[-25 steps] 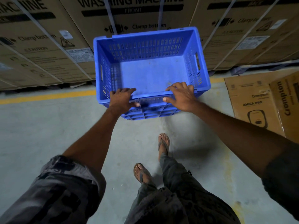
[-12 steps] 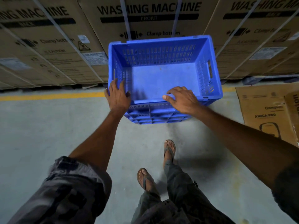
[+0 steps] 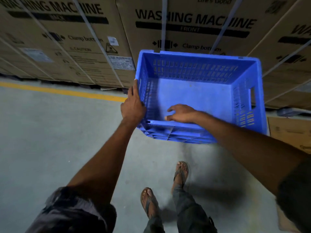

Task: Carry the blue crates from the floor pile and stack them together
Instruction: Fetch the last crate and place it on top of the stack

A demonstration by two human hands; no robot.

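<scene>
One blue crate point(image 3: 193, 98). Left hand point(image 3: 133, 105) lies flat, fingers together, against its outer left wall. Right hand point(image 3: 182, 113) rests spread, loosely curled, over the near rim.

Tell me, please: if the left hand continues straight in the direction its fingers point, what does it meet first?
The left hand lies along the blue crate's left wall, fingers pointing away from the person. Going straight on, it would probably reach the washing machine cartons first, though depth is hard to judge.
</scene>
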